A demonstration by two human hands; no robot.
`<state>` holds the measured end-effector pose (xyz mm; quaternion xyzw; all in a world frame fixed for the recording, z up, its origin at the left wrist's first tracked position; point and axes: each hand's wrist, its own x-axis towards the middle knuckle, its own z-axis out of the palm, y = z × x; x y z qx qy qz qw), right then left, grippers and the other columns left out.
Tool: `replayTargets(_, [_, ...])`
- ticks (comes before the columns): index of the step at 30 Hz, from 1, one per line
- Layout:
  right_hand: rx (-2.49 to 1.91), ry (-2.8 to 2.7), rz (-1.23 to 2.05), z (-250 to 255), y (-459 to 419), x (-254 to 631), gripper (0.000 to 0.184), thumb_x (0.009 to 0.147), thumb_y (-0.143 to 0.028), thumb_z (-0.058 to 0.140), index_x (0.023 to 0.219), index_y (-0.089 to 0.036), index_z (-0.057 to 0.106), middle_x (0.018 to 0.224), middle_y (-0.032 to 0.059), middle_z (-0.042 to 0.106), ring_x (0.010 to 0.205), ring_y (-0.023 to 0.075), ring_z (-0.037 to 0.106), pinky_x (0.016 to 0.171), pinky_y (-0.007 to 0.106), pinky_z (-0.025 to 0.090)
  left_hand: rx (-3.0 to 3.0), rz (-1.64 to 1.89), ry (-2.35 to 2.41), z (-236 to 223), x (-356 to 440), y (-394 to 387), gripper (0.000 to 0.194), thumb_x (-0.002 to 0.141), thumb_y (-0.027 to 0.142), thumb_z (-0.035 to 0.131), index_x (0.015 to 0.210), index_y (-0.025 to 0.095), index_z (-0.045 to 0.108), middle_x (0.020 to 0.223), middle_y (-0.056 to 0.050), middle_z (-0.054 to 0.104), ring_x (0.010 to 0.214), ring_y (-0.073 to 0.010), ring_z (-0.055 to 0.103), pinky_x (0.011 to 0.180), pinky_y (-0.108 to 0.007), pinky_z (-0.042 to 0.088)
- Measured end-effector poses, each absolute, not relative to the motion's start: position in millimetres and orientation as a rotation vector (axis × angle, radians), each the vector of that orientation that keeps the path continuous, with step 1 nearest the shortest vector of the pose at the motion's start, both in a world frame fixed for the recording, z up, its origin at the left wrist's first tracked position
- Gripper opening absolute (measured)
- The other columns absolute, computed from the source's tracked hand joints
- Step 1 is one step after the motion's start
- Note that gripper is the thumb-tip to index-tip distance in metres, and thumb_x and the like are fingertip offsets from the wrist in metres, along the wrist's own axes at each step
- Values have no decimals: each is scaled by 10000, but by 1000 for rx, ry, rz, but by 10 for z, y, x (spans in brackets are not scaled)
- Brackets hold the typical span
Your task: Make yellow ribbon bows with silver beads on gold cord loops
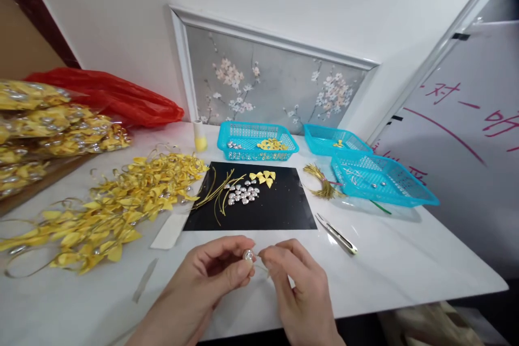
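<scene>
Between the thumb and fingers of my left hand [214, 275] is a shiny silver bead [248, 255]. My right hand [298, 281] is closed in a pinch on a thin pale stem [261, 266] close beside the bead; whether the stem enters the bead I cannot tell. Both hands are near the table's front edge, just in front of a black mat [279, 211]. On the mat lie a cluster of silver beads [243, 193], several yellow petal pieces [265, 177] and loose yellow-green stems [221, 189].
Yellow flower sprays [121, 200] cover the left side, with bagged ones [48, 124] behind. Blue baskets [259, 128] stand at the back and right [385, 181]. Thread snips [336, 233] lie right of the mat, near a stem bundle [322, 181]. A white card [169, 231] is at left.
</scene>
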<state>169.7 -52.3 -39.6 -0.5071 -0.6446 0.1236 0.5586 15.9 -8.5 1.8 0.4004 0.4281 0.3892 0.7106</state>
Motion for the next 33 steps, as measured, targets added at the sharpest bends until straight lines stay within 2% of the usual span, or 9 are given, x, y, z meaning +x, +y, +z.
replayTargets(5, [-1205,-1522,342,-434,-525,1634,263,967,-128,494,971,-245,729,835,41,645,743,149,660,624,223,529,986,849,937,-95,92,-80,237,657,328,865,869,237,809,790,-3,738,759,-147,616,712,-216,514])
replayTargets(11, [-1211,-1413,430,-446,-532,1514,204,977,-181,504,950,-224,702,808,20,689,701,145,657,659,226,534,1125,916,945,-161,99,-72,130,679,263,811,804,230,797,773,-7,764,773,-184,690,753,-259,559])
replayTargets(14, [-1246,-1403,447,-455,-559,1483,180,984,-200,493,1001,-216,671,843,20,724,693,137,676,654,205,531,1223,955,929,-178,108,-61,111,696,238,762,800,239,801,729,-9,776,716,-202,723,709,-281,593])
replayTargets(17, [-1291,-1445,407,-443,-586,1472,165,991,-217,477,1029,-224,637,870,17,737,689,141,689,646,205,524,1454,1040,984,-206,107,-64,148,736,197,702,809,270,808,812,-13,796,736,-202,740,693,-265,599])
replayTargets(21, [-1370,-1578,263,-403,-591,1478,166,1003,-208,430,995,-240,593,772,-7,695,625,150,679,577,222,482,1753,1059,1016,-273,111,-89,223,803,169,651,875,309,808,895,-3,795,793,-186,739,718,-237,586])
replayTargets(26, [-1508,-1713,137,-430,-552,1461,252,1003,-197,311,868,-242,518,645,-9,619,503,186,617,487,273,404,1874,990,1084,-357,123,-109,242,815,125,617,866,297,779,833,20,782,782,-181,734,694,-224,573])
replayTargets(33, [-1565,-1709,177,-497,-540,1431,227,1000,-190,302,928,-236,513,636,2,660,510,216,657,484,287,384,1955,1060,1044,-390,149,-143,213,842,108,563,861,253,718,885,-9,782,790,-174,736,724,-230,575])
